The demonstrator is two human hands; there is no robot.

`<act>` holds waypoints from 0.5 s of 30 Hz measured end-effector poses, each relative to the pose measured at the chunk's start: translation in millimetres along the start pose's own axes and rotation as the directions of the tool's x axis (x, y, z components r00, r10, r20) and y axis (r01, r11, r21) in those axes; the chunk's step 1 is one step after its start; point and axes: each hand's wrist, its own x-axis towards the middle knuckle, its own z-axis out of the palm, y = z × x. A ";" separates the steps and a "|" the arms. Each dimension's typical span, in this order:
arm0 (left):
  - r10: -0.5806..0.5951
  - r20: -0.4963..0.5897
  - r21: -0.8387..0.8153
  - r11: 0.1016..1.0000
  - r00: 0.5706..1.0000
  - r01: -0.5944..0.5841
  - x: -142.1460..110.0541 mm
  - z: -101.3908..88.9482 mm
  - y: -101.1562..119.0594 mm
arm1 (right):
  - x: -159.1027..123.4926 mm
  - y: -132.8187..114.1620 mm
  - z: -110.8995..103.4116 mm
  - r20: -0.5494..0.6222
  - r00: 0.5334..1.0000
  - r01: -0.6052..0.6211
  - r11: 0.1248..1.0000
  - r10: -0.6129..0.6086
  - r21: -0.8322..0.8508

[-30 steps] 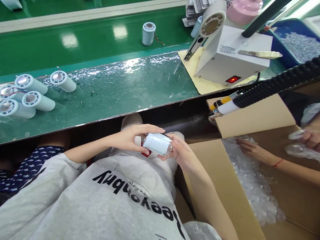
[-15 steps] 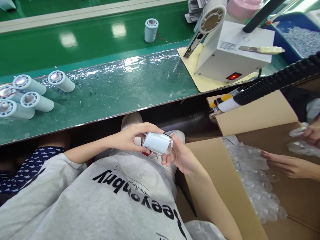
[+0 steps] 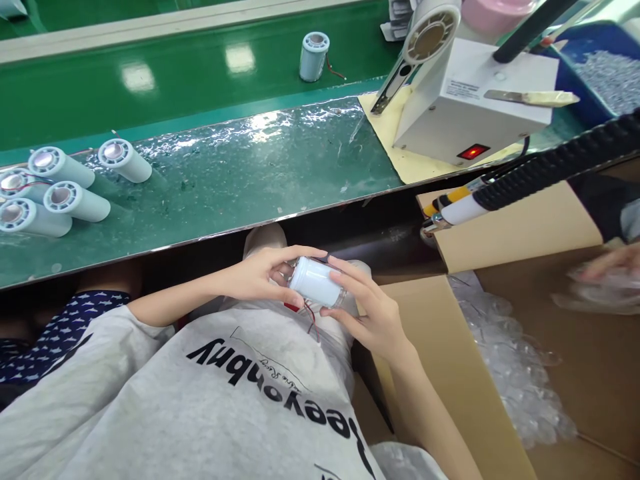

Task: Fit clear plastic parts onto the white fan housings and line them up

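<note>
Above my lap, a light-blue cylinder (image 3: 316,281) with a clear plastic cover on its right end lies sideways between my hands. My left hand (image 3: 267,272) is closed round its left end, thumb below and fingers above. From the right, my right hand (image 3: 373,307) grips the covered end, its fingers along the top and its thumb underneath. Thin red and black wires (image 3: 313,320) hang from the cylinder's left end. How far the clear cover reaches along the cylinder is hard to make out.
Several similar blue cylinders (image 3: 77,201) lie at the bench's left, and another cylinder (image 3: 314,59) stands on the green belt (image 3: 190,73). A white machine (image 3: 480,100) with a lit red switch is at right. Beside me, a carton (image 3: 435,333) holds clear plastic pieces; another person's hand (image 3: 613,263) is above it.
My right hand has turned over, its fingers now lying across the cylinder's top. The wires now dangle into view. The other person's hands have drawn back from the plastic pieces, lifting some.
</note>
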 end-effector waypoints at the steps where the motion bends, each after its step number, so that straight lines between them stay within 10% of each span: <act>1: 0.028 0.009 0.029 0.999 1.000 -0.029 0.5 -1.1 1.2 | -0.3 -0.8 0.5 0.002 0.996 -0.093 0.992 0.094 0.089; 5: 0.079 0.068 0.043 0.996 0.995 -0.082 1.5 -3.3 2.8 | -1.8 -3.3 3.4 0.066 0.912 -0.400 0.839 0.405 0.369; 15: -0.058 0.178 -0.163 0.983 0.982 0.087 4.4 2.5 -15.7 | -9.9 -8.1 5.0 0.085 0.845 -0.524 0.784 0.528 0.331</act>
